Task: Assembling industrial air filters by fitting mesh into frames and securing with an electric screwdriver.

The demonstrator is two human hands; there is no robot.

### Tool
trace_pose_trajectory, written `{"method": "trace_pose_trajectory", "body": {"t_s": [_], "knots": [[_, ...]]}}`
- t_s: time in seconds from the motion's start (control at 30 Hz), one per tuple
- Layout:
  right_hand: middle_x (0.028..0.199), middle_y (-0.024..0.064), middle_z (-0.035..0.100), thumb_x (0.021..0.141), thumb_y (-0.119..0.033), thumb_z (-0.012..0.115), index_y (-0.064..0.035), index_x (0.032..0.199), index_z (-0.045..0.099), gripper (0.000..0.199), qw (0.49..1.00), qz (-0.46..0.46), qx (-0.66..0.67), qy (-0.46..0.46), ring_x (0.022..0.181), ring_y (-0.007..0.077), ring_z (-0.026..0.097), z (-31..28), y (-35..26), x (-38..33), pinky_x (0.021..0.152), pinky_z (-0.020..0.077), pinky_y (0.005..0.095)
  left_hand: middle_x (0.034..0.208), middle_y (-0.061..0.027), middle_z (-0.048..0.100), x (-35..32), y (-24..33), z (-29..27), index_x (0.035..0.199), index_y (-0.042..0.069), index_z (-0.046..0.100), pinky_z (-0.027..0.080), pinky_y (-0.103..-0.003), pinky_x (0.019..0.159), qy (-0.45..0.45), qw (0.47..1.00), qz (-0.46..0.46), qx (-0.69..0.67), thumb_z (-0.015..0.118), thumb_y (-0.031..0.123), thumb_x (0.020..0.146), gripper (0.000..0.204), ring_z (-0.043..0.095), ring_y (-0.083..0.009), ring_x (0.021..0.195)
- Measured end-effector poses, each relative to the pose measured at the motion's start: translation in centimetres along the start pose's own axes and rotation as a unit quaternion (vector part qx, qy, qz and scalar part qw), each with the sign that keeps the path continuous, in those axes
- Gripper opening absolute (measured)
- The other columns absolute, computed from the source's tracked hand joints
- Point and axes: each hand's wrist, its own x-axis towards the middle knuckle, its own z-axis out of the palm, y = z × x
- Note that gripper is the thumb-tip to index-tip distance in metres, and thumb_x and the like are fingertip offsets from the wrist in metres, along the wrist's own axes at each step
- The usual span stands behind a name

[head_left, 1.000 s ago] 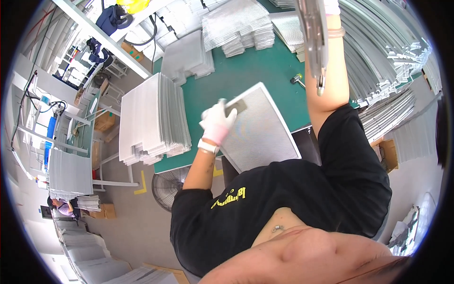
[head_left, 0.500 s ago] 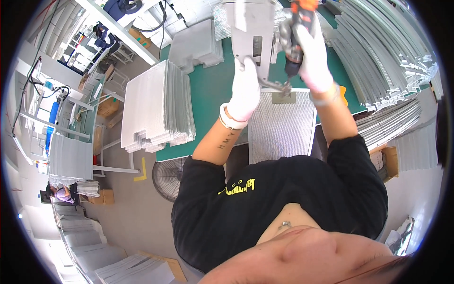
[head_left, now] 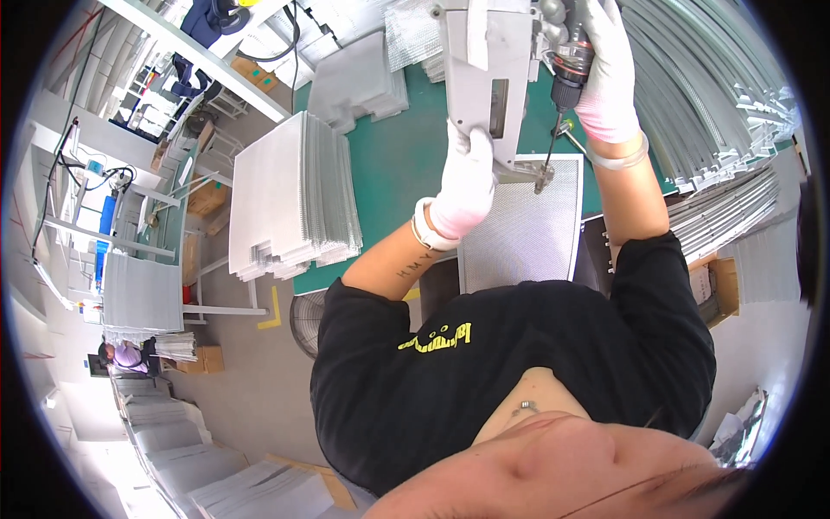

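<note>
Both my hands wear white gloves. My left hand (head_left: 467, 177) is closed on the lower end of a long grey housing (head_left: 484, 82) with a slot in its face, its thumb pressed on the surface. A metal arm (head_left: 523, 171) sticks out from the housing's lower corner. In my right hand (head_left: 609, 86) is a power screwdriver (head_left: 572, 65) with a black chuck, pointing toward me. Its long thin bit (head_left: 552, 143) reaches down to a small piece at the arm's tip; whether they touch I cannot tell. Below lies a perforated panel (head_left: 523, 233) with a metal frame, partly hidden by my body.
A stack of pale perforated panels (head_left: 281, 186) stands on the green table (head_left: 389, 160) to the left, with more sheets (head_left: 354, 82) behind it. Long metal strips (head_left: 718, 78) are piled on the right. A floor fan (head_left: 307, 322) and cardboard box (head_left: 716, 294) stand below.
The grey housing and the screwdriver have shifted to the right in the view, and the housing has tilted a little. Both hands keep their hold.
</note>
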Motion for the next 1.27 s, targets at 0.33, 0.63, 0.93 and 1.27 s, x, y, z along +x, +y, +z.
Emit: {"method": "trace_pose_trajectory", "body": {"t_s": [0.33,0.63,0.93,1.27], "knots": [[0.085,0.0021,0.057,0.097,-0.029,0.060,-0.0114,0.129,0.043,0.040,0.871,-0.117,0.368,-0.303,0.067,0.0083,0.055,-1.6,3.3,3.0,0.056,0.0442,0.0193,0.125,-0.0217,0.059,3.4,2.9,2.6,0.144,-0.006,0.030,0.042,-0.051,0.102,0.045,0.979,0.106,0.166,0.052,0.011,0.100,0.052,0.062,-0.0350,0.102],[0.085,0.0019,0.058,0.096,-0.029,0.062,-0.0140,0.129,0.044,0.040,1.000,-0.005,0.023,-0.007,0.068,0.0088,0.056,1.3,-1.6,-0.6,0.057,0.0457,0.0205,0.119,-0.0174,0.061,3.2,3.3,5.2,0.144,-0.006,0.031,0.040,-0.053,0.105,0.127,0.984,0.015,-0.123,0.053,0.016,0.100,0.054,0.061,-0.0341,0.108],[0.087,0.0001,0.060,0.098,-0.022,0.058,-0.0169,0.117,0.053,0.020,0.992,-0.001,0.120,-0.040,0.070,0.0075,0.058,1.3,-4.2,2.6,0.060,0.0489,0.0204,0.124,-0.0125,0.059,0.8,-4.1,-2.5,0.136,0.004,0.045,0.048,-0.041,0.086,-0.054,0.968,-0.116,0.217,0.052,0.050,0.095,0.062,0.063,-0.0248,0.093],[0.086,-0.0002,0.060,0.098,-0.026,0.059,-0.0098,0.117,0.052,0.026,0.936,0.022,0.287,-0.203,0.075,0.0081,0.058,-0.6,-1.2,4.2,0.065,0.0468,0.0202,0.076,-0.0132,0.069,-2.9,1.3,2.9,0.080,0.012,0.074,0.045,-0.044,0.089,-0.229,0.730,0.043,0.642,0.069,0.033,0.071,0.024,0.065,-0.0298,0.076]]}}
